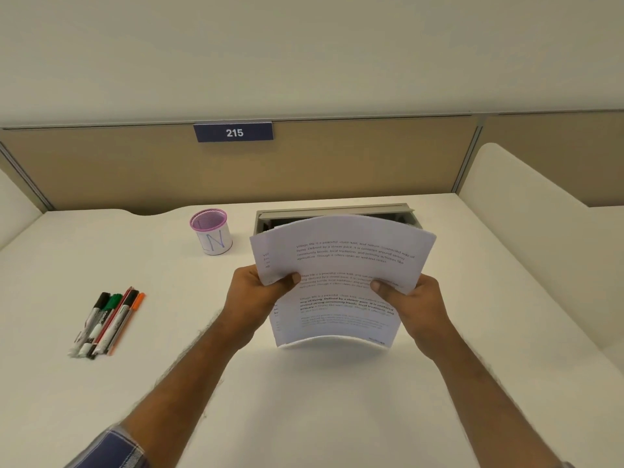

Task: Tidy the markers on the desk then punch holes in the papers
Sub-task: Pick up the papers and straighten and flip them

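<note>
Nearest, two bare forearms reach in from the bottom edge, the left one showing a blue checked sleeve [116, 449] at the elbow. Both meet at a stack of printed papers [341, 282] held upright above the middle of the white counter [304, 400]. The left hand [256, 292] is clamped on the stack's left edge, thumb on the front sheet; the right hand [410, 305] is clamped on the right edge in the same way. The sheets bow toward the camera, and the lower edge sits just above or on the counter; I cannot tell which. Holding a stack on end by both sides like this suits squaring the edges, which would make sense ahead of punching so the holes line up. No hole punch is visible.

To the left, well apart from the hands, the markers [106, 324] lie in a tight bundle on the counter, caps pointing far: black, green, black and a slim orange pen. Gathered side by side, they look grouped but not yet stowed.

Farther back, a purple mesh pen cup [211, 236] stands upright and appears empty, a likely home for the markers. Just right of it, behind the papers, a grey cable tray [332, 209] stands open. A partition carries a sign reading 215 [233, 132].
</note>
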`<act>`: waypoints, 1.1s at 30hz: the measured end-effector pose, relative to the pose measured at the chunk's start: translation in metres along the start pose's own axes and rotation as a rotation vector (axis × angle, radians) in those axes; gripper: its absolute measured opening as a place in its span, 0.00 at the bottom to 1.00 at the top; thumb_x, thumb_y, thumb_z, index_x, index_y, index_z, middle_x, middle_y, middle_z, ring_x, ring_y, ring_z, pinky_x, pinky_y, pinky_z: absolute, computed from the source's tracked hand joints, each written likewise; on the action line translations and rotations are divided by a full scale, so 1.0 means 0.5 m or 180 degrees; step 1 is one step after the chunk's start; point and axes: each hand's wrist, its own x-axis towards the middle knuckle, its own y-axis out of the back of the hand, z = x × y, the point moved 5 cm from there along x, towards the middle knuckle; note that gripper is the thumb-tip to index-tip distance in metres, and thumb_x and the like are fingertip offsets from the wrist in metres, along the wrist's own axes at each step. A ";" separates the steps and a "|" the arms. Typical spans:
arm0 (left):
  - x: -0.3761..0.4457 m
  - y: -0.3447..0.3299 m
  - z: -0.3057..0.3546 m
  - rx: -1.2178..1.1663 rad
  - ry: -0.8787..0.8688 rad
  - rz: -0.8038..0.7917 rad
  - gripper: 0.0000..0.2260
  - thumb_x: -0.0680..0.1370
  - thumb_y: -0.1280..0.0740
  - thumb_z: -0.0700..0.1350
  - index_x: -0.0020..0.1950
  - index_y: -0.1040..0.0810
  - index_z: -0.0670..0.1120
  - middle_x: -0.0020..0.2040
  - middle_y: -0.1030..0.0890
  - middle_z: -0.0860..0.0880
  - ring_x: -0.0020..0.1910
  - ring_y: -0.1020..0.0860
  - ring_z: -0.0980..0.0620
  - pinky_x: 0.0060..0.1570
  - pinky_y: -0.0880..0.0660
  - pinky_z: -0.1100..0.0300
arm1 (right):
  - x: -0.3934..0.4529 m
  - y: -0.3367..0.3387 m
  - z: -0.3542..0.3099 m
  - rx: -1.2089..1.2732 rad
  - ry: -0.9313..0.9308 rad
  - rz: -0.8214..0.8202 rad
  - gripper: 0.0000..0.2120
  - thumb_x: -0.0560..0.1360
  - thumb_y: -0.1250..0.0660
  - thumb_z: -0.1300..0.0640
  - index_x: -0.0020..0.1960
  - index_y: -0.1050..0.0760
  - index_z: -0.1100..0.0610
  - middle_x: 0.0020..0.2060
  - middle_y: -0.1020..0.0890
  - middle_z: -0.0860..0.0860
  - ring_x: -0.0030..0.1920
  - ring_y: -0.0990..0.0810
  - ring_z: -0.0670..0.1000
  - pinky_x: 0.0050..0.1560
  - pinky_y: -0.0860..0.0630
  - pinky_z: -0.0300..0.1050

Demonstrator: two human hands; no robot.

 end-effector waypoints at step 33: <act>-0.002 0.073 0.236 0.1570 -0.1678 0.0544 0.33 0.65 0.20 0.49 0.68 0.28 0.56 0.70 0.29 0.58 0.70 0.34 0.65 0.61 0.33 0.71 | 0.010 -0.046 -0.167 -0.1417 0.0694 -0.0360 0.04 0.76 0.32 0.55 0.47 0.18 0.52 0.40 0.15 0.45 0.36 0.18 0.46 0.37 0.23 0.41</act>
